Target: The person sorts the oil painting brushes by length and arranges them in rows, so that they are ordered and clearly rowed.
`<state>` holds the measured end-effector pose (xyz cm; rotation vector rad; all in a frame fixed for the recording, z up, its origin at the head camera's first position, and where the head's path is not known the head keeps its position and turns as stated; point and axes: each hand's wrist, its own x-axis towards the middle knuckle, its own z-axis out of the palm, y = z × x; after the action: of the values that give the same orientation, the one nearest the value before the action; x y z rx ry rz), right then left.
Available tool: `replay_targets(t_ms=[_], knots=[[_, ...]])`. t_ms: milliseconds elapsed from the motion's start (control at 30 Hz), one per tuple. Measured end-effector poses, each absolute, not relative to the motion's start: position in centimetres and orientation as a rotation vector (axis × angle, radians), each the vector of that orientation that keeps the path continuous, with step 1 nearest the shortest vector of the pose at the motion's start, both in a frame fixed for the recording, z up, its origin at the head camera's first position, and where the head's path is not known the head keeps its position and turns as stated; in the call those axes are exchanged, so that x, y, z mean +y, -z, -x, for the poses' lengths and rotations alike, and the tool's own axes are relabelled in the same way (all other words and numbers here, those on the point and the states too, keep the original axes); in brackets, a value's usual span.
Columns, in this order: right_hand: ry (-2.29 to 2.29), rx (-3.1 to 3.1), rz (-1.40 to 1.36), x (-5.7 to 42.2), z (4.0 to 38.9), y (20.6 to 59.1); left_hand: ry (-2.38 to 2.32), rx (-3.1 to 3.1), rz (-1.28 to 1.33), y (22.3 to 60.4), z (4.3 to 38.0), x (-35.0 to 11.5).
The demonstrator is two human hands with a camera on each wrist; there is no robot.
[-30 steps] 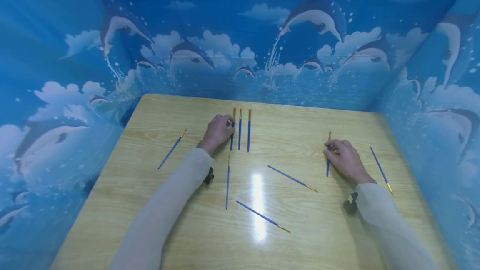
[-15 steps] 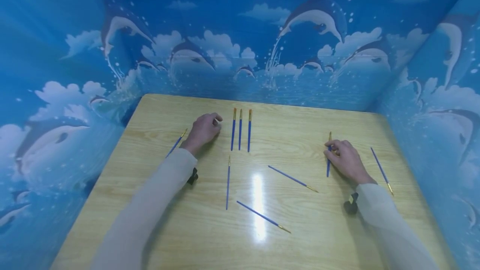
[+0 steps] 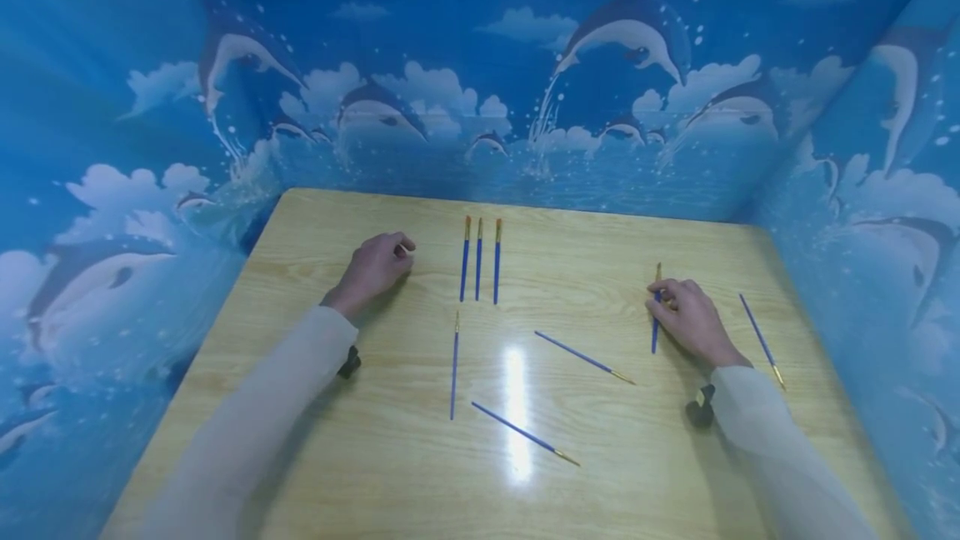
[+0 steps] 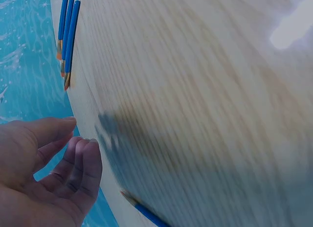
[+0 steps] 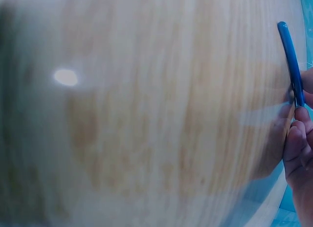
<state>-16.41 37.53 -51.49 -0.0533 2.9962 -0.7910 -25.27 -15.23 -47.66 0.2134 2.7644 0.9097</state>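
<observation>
My left hand point(image 3: 375, 263) hovers over the left part of the table with its fingers loosely bent and nothing between them. Below it in the left wrist view lies a blue-handled paintbrush point(image 4: 146, 212), which the arm hides in the head view. To the right of that hand, three paintbrushes lie side by side, bristles away from me: a left one point(image 3: 464, 269), a middle one point(image 3: 478, 269) and a right one point(image 3: 497, 269). On the right side, my right hand point(image 3: 693, 319) pinches another paintbrush point(image 3: 654, 338) between thumb and fingers, its bristles pointing to the back.
More thin blue paintbrushes lie scattered: one upright in view point(image 3: 454, 373), two slanted ones, an upper brush point(image 3: 573, 351) and a lower brush point(image 3: 517, 428), and one at far right point(image 3: 761, 340). Dolphin-print curtains point(image 3: 450, 40) enclose the wooden table point(image 3: 360, 457).
My left hand has let go of the leftmost paintbrush of the row and moved left, its arm now covering the brush at the left. My right hand has stayed in place.
</observation>
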Motion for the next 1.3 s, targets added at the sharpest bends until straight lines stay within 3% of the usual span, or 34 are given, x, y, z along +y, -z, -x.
replay_targets(t_ms=[667,1300], knots=[[0.791,3.007,0.053,37.4,16.5,51.2,-0.897,2.81,-0.166,47.5,22.6,-21.9],[0.793,3.001,0.023,37.5,16.3,51.7,-0.801,2.812,-0.202,48.5,21.7,-23.9]])
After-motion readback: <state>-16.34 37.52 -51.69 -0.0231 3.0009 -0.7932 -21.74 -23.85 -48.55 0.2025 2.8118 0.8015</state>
